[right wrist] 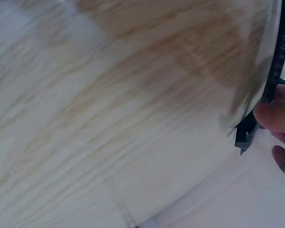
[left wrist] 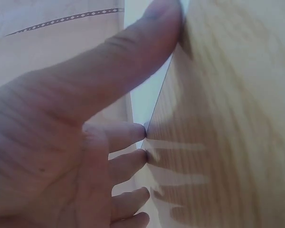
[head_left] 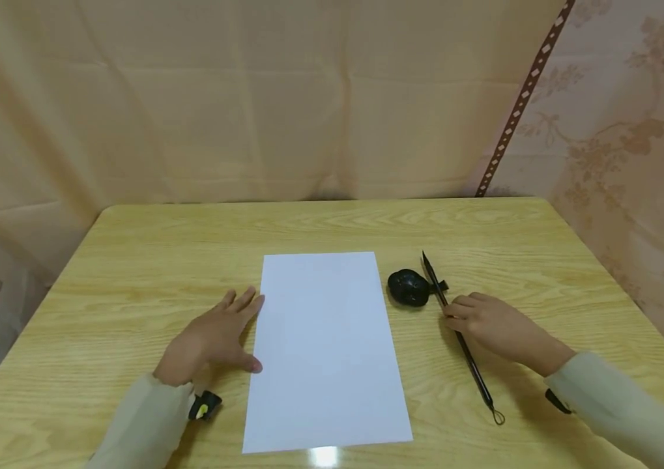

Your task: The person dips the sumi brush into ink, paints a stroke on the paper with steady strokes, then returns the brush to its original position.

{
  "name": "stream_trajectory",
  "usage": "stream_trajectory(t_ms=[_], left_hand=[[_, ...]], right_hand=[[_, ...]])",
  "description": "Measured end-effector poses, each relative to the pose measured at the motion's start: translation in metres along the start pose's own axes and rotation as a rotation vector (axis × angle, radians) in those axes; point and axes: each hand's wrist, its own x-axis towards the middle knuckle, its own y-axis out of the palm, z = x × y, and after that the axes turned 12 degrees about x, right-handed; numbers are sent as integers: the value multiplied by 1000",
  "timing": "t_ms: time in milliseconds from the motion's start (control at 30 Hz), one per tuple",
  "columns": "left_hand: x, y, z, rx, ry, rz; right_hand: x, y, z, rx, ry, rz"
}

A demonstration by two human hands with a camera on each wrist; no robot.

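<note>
A blank white sheet of paper (head_left: 326, 352) lies on the table in the head view. My left hand (head_left: 214, 339) rests at its left edge, fingers spread, with thumb and fingertips touching the margin. The left wrist view shows the thumb (left wrist: 133, 52) along the paper's edge. To the right, my right hand (head_left: 487, 326) pinches the black handle of a calligraphy brush (head_left: 472, 368). Its dark pointed tip faces away and its hanging loop faces me. The brush crosses the small stub of a rounded, glossy black object (head_left: 408, 288). In the right wrist view, the brush handle (right wrist: 278, 57) passes by the thumb.
The light wood-grain table (head_left: 150, 260) extends to both sides of the paper. Beige cloth (head_left: 220, 117) hangs behind its far edge, and a floral-patterned cloth (head_left: 631, 143) hangs on the right.
</note>
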Motion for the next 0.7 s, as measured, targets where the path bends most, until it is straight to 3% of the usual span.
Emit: stream_trajectory(t_ms=[167,700], left_hand=[[1,2,-1,-38,-14,17],[1,1,-3,-99,-17,-8]], right_hand=[[0,4,0,-14,-18,41],[2,5,2,13,-19,20]])
